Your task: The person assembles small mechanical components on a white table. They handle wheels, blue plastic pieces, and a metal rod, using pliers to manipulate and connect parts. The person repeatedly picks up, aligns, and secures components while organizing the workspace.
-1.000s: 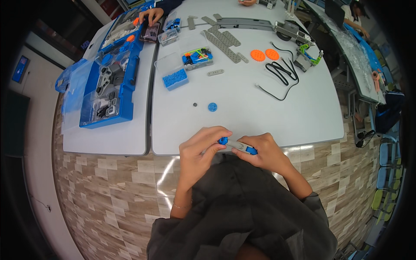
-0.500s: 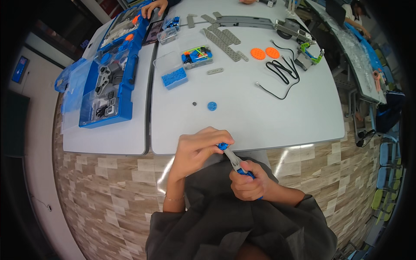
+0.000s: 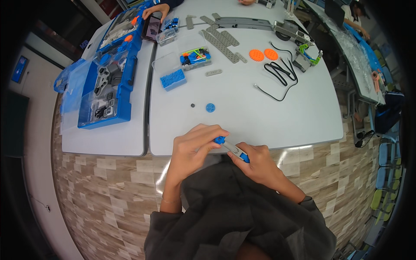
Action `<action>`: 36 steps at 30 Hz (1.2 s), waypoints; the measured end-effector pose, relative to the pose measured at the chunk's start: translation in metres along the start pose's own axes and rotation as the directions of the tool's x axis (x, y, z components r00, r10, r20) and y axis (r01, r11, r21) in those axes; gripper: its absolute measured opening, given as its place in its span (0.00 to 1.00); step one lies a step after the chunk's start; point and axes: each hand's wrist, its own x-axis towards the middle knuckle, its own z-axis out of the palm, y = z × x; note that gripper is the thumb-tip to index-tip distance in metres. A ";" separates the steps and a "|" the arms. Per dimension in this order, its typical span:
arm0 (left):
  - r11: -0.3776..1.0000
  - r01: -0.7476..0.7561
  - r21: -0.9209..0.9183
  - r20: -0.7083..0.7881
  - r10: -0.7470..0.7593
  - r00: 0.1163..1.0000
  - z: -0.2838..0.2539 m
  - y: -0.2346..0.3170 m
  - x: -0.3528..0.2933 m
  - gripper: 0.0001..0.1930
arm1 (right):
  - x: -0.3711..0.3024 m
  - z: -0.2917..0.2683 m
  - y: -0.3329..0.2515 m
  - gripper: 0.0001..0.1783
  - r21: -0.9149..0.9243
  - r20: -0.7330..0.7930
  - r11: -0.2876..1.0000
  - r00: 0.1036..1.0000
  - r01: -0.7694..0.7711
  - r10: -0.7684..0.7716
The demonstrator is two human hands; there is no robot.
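My left hand (image 3: 190, 149) pinches a small blue connector piece (image 3: 220, 140) between thumb and fingers, just past the table's front edge. From that piece a slim grey-and-blue hand tool (image 3: 235, 150) slants down to the right. Its other end lies in my right hand (image 3: 259, 164), with fingers closed around it. The tool's tip meets the blue piece, but my left fingers hide exactly how they join. On the table beyond my hands lie a round blue disc (image 3: 210, 108) and a tiny dark grey part (image 3: 193, 105).
Boxes of blue pins (image 3: 173, 79) and mixed parts (image 3: 196, 58) stand at mid-left. Grey perforated beams (image 3: 220, 46), orange gears (image 3: 256, 55), a black cable (image 3: 277, 73) and a wheeled assembly (image 3: 289, 32) lie farther back. A blue case (image 3: 125, 102) is left; another person's hand (image 3: 158, 9) holds a phone.
Both hands have shifted slightly left and up. My right hand has turned, its grip on the tool changing from a fist to extended fingers. The other person's phone has tilted up.
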 end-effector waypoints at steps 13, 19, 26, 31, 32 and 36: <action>0.975 0.066 -0.211 -0.302 -0.129 0.945 -0.063 -0.015 -0.007 0.12 | -0.006 -0.035 0.012 0.20 0.634 0.706 0.212 0.668 -0.744 0.233; 0.816 0.112 -0.568 -0.295 -0.329 0.897 -0.020 -0.049 -0.010 0.17 | 0.028 -0.012 0.023 0.20 -0.041 0.010 0.965 0.965 -0.261 0.261; 0.734 0.155 -0.661 -0.272 -0.427 0.862 0.001 -0.053 -0.008 0.17 | 0.067 -0.013 0.032 0.19 -0.139 0.019 0.976 0.985 -0.167 0.171; 0.812 0.229 -0.536 -0.253 -0.414 0.874 0.011 -0.059 -0.008 0.15 | 0.066 0.000 0.028 0.17 -0.236 -0.010 0.967 0.995 0.093 -0.098; 0.818 0.233 -0.526 -0.241 -0.406 0.881 0.013 -0.060 -0.009 0.15 | 0.067 0.002 0.028 0.18 -0.278 -0.037 0.949 0.986 0.148 -0.165; 0.827 0.267 -0.495 -0.223 -0.417 0.881 0.021 -0.061 -0.010 0.14 | 0.070 0.005 0.031 0.23 -0.406 -0.063 0.889 0.965 0.210 -0.256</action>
